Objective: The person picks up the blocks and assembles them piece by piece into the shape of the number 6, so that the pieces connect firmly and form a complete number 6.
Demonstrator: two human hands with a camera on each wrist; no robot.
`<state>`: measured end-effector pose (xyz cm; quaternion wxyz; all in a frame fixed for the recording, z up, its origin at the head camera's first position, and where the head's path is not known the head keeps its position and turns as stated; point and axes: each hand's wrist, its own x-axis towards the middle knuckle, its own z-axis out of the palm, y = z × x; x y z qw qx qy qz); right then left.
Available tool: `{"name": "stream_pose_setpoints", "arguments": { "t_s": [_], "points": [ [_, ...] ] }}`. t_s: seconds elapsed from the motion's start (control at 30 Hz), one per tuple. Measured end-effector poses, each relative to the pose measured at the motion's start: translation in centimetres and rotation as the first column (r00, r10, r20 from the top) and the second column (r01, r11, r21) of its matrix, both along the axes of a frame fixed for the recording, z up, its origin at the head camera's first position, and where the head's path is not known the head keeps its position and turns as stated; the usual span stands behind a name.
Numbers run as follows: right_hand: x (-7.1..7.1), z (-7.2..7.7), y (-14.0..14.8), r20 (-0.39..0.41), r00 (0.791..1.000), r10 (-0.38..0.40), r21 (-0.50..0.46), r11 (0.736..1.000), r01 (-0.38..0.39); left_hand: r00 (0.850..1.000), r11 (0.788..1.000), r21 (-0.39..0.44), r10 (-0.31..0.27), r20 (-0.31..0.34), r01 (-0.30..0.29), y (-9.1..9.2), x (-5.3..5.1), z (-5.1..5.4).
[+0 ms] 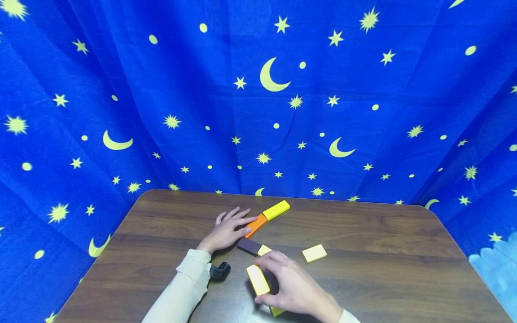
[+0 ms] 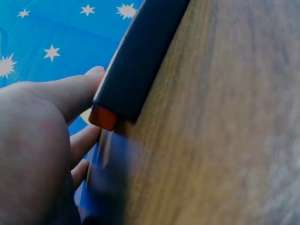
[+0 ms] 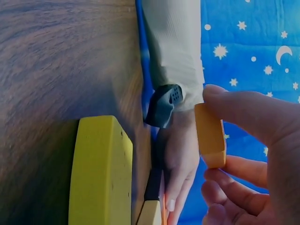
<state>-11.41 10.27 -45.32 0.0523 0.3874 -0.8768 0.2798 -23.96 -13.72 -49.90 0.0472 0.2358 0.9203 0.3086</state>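
My right hand pinches a pale yellow block between thumb and fingers, above the table. In the right wrist view this block looks more orange. Beneath that hand lies another yellow block, partly hidden. My left hand has its fingers stretched out, touching an orange block. A bright yellow block meets the orange one's far end. Near its close end lies a dark brown block, and a pale yellow block adjoins that, partly covered by my right fingers.
On the wooden table, a cream block lies apart on the right. A black device is strapped at the left wrist. Blue cloth with stars and moons hangs behind the table and along its sides.
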Motion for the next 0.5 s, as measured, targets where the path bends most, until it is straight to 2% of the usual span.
{"name": "stream_pose_setpoints", "arguments": {
  "t_s": [0.23,0.5],
  "points": [
    [0.0,0.0,-0.6,-0.012,0.999,0.052,0.069,0.996,-0.051,1.000,1.000,0.010,-0.007,-0.009,0.007,-0.1,0.0,-0.2],
    [0.0,-0.5,-1.1,0.009,0.987,0.158,0.104,0.982,-0.158,1.000,1.000,0.030,-0.008,-0.023,0.008,0.0,0.1,-0.3]
  ]
}}
